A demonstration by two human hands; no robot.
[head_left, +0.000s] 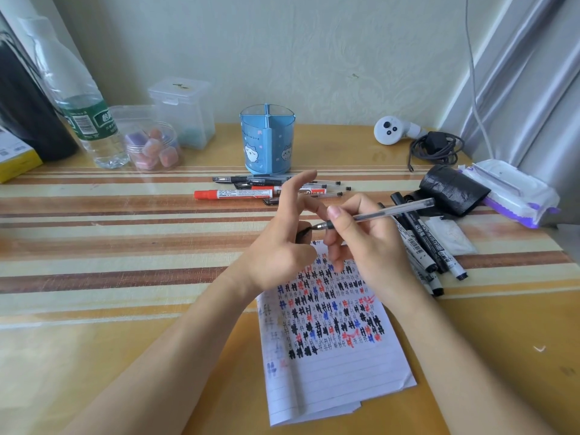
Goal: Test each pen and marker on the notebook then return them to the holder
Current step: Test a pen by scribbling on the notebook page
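We are seeing our own two arms, and both are showing bare: the left forearm (pixel 188 334) and the right forearm (pixel 439 340) are running uncovered from the bottom edge up to the wrists. The left hand (pixel 276 246) and the right hand (pixel 367 240) are going bare as well. Our fingers (pixel 298 186) are looking slender, with faint creases showing at the knuckles. The right thumbnail (pixel 333 211) is showing plain and slightly glossy, cut short and rounded.
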